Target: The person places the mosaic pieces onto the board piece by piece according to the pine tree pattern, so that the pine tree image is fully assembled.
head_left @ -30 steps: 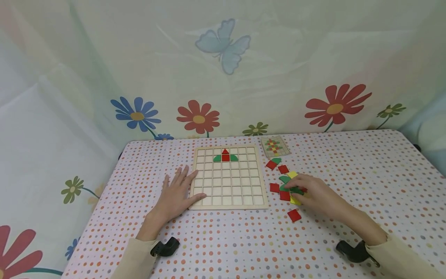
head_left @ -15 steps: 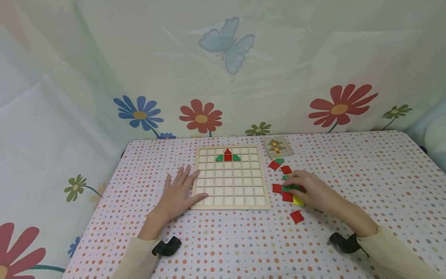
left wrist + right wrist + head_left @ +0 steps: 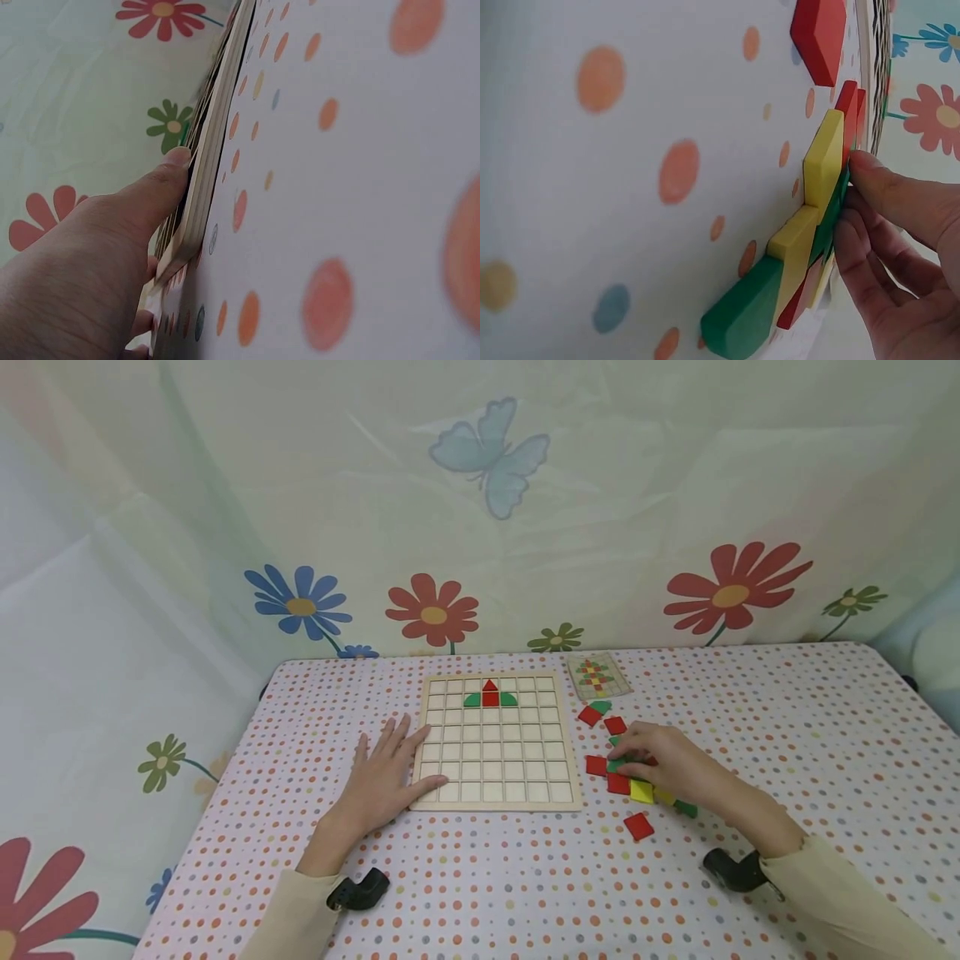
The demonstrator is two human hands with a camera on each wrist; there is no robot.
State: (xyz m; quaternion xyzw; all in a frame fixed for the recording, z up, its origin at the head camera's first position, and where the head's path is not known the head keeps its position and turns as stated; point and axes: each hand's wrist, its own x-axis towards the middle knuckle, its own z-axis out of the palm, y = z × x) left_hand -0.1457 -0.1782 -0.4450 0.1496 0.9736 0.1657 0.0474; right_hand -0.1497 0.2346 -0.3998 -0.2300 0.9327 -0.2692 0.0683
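Green tile lies at right fingers (bent, grip unclear); left fingers, spread, touch board.

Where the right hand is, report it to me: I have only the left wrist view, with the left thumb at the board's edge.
Observer: The right hand is at the loose coloured pieces, to the right of the board.
Operator: Tell me what sits on the board.
Observer: Near its far side, a red triangle lies just beyond a red square, with a green piece on each side of the square.
Operator: Now report what lies by the far right corner.
Observer: A small card, showing a tree-like pattern in red, green and yellow.
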